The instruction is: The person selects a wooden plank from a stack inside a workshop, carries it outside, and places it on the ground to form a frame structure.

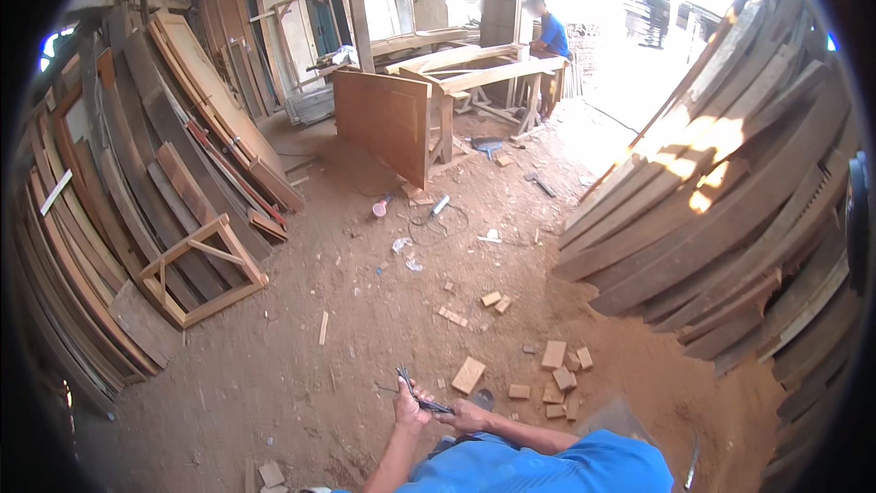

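While you stand with both forearms reaching in from the lower edge, your left hand (412, 409) and right hand (468, 415) meet at the bottom centre of the frame around a dark bundle (427, 401), slender and cord-like, too small to make out exactly. Your left hand's grip is closed around its middle, with loose ends jutting toward the upper left; your right hand's grip is drawn in with the fingers at its right end. Just above your right hand, a flat wood block (469, 375) lies on the dirt floor (301, 374), and to the right of it sits a cluster of smaller blocks (554, 393). At the centre, a white-bodied tool (441, 204) lies beside a looping cord. Boards (721, 210) lean along the right side, and an open wooden frame (219, 267) rests against more planks at the left. At the upper centre, a brown panel (381, 123) stands against a wooden surface (497, 76), where a person in blue (553, 36) is positioned.
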Tool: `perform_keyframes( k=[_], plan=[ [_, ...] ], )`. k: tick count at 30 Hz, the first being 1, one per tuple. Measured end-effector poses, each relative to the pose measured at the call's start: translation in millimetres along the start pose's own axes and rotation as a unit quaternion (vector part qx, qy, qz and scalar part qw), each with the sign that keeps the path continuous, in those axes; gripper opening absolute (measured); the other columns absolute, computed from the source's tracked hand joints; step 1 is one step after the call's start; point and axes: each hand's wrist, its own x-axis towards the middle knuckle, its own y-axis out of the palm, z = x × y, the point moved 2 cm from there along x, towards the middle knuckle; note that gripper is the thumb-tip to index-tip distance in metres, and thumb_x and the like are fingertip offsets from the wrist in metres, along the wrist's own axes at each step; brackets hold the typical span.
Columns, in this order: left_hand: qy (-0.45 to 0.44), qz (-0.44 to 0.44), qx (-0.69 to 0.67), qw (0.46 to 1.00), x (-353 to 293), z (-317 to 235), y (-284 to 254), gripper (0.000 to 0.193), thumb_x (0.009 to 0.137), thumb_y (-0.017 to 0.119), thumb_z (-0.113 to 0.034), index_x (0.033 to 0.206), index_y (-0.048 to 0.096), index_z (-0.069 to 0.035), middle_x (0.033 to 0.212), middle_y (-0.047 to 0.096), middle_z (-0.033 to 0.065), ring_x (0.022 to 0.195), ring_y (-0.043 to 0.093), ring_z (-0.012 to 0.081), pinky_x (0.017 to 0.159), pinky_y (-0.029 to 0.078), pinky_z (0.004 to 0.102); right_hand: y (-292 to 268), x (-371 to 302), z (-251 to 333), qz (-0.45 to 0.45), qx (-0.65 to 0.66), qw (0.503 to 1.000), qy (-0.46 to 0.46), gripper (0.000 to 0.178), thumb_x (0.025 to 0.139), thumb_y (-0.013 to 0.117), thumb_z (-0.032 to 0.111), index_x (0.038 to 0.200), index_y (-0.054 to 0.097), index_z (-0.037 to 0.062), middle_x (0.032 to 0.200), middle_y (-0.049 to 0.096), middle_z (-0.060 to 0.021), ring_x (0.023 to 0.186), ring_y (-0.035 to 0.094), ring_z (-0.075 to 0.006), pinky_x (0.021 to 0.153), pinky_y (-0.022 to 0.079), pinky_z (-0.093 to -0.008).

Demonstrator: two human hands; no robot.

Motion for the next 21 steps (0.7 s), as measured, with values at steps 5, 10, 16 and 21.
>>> perform_keyframes(
  k=[5, 10, 16, 21],
  plan=[
    [-0.006, 0.014, -0.031, 0.999, 82.8, -31.3, 54.8, 0.035, 0.097, 0.047, -0.047, 0.084, 0.053, -0.015, 0.057, 0.041, -0.004, 0.046, 0.04, 0.0098, 0.046, 0.038, 0.027, -90.0, 63.8, 39.3, 0.016, 0.004, 0.999, -0.042, 0.042, 0.094, 0.052, 0.041, 0.1, 0.06, -0.0005, 0.066, 0.054, -0.0211, 0.061, 0.054, -0.0281, 0.061, 0.043, -0.0458],
    [-0.033, 0.021, -0.081, 0.996, 158.7, -53.6, 107.1, 0.036, 0.097, 0.046, -0.048, 0.084, 0.053, -0.015, 0.055, 0.042, -0.0038, 0.044, 0.04, 0.0094, 0.043, 0.036, 0.0265, -157.1, 136.6, 35.4, 0.074, -0.006, 0.997, -0.002, 0.042, 0.093, 0.055, 0.039, 0.094, 0.059, -0.0027, 0.066, 0.053, -0.0128, 0.063, 0.051, -0.0202, 0.059, 0.042, -0.0408],
    [-0.098, -0.008, 0.005, 0.995, 265.6, -76.2, 147.2, 0.039, 0.097, 0.046, -0.049, 0.081, 0.055, -0.014, 0.052, 0.041, -0.0035, 0.043, 0.04, 0.0105, 0.043, 0.036, 0.027, -231.5, 220.8, 24.3, 0.057, 0.022, 0.997, -0.043, 0.036, 0.09, 0.059, 0.033, 0.095, 0.061, -0.0021, 0.071, 0.057, -0.0117, 0.068, 0.054, -0.0203, 0.063, 0.044, -0.0397],
    [-0.155, -0.006, 0.056, 0.986, 393.7, -77.1, 207.9, 0.038, 0.097, 0.046, -0.048, 0.082, 0.052, -0.014, 0.052, 0.04, -0.0034, 0.043, 0.04, 0.012, 0.044, 0.036, 0.0287, -313.5, 321.3, -11.1, 0.002, 0.056, 0.993, -0.108, 0.032, 0.088, 0.058, 0.029, 0.09, 0.061, -0.0029, 0.072, 0.058, -0.0143, 0.07, 0.057, -0.0222, 0.064, 0.044, -0.0408]
  ],
)
